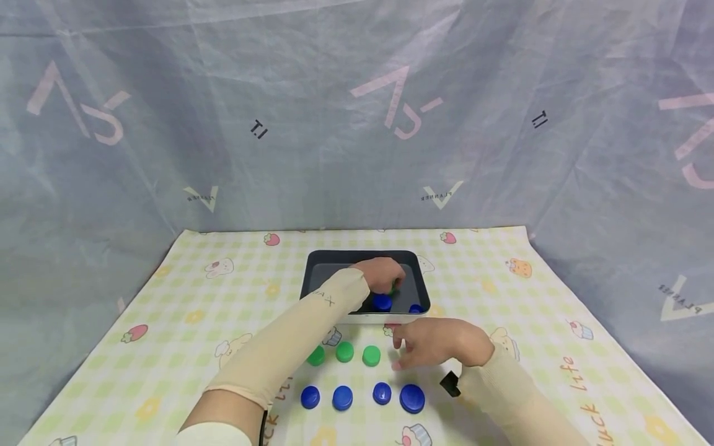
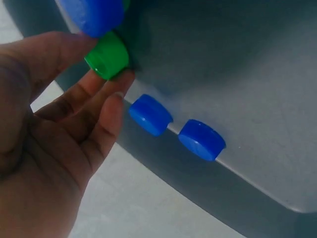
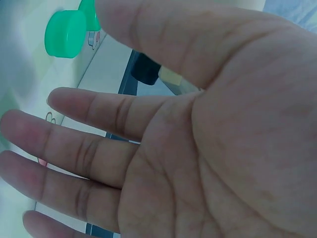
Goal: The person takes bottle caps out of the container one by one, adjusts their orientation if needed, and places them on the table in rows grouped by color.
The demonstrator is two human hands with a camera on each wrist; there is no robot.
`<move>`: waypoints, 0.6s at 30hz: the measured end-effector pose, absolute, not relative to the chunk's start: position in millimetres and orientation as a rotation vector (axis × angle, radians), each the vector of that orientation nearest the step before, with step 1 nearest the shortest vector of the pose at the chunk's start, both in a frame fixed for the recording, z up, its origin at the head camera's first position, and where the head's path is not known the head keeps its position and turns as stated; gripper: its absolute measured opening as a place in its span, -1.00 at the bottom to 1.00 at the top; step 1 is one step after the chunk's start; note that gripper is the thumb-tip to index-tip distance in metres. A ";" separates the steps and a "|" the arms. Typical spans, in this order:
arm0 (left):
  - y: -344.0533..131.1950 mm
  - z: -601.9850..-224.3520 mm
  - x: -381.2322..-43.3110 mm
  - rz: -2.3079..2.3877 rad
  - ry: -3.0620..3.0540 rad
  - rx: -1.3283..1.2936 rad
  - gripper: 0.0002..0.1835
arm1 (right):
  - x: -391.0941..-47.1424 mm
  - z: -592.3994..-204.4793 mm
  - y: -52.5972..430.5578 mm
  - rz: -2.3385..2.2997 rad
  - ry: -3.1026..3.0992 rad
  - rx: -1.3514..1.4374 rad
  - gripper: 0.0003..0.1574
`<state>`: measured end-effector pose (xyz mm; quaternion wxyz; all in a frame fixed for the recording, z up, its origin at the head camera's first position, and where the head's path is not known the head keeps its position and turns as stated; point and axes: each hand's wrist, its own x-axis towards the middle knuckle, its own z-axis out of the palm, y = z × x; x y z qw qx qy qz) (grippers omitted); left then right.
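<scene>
My left hand reaches into a dark tray and pinches a green bottle cap between thumb and fingertips. In the left wrist view a blue cap overlaps the thumb tip, and two more blue caps, one nearer and one farther, lie along the tray's inner edge. My right hand hovers in front of the tray with its fingers spread and nothing in them. Just left of its fingertips sits a green cap. The right wrist view shows the bare palm.
Two other green caps, a middle one and a left one partly behind the left sleeve, stand on the checked tablecloth. Nearer lies a row of several blue caps. A grey curtain hangs behind the table.
</scene>
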<state>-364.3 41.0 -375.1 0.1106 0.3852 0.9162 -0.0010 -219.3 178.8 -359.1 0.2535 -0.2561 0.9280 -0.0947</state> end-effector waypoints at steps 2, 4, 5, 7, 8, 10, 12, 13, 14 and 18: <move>38.4 -369.2 -363.0 0.029 2.693 1.141 -0.77 | -218.9 -358.5 179.0 -0.262 2.521 -0.689 -0.59; 33.6 -358.3 -359.1 0.078 2.704 1.153 -0.75 | -218.6 -358.8 179.0 -0.268 2.519 -0.681 -0.59; 29.1 -352.0 -357.0 0.115 2.711 1.162 -0.75 | -218.7 -358.9 178.6 -0.271 2.513 -0.678 -0.58; 18.0 -336.6 -351.3 0.209 2.730 1.203 -0.77 | -218.8 -358.7 178.0 -0.279 2.505 -0.677 -0.57; 11.3 -327.5 -347.6 0.264 2.741 1.220 -0.78 | -219.1 -358.1 177.6 -0.281 2.501 -0.680 -0.57; -3.2 -311.4 -339.1 0.383 2.772 1.266 -0.81 | -219.2 -357.4 177.4 -0.285 2.495 -0.689 -0.57; -19.5 -296.7 -328.1 0.528 2.782 1.285 -0.81 | -219.0 -356.4 177.1 -0.298 2.488 -0.708 -0.59; -27.7 -290.2 -321.8 0.586 2.794 1.286 -0.81 | -219.0 -355.8 176.6 -0.299 2.488 -0.715 -0.60; -36.1 -284.4 -314.9 0.644 2.801 1.283 -0.81 | -218.6 -355.3 176.2 -0.300 2.488 -0.722 -0.60; -66.3 -269.9 -286.1 0.857 2.842 1.237 -0.83 | -216.3 -352.5 175.8 -0.310 2.489 -0.741 -0.60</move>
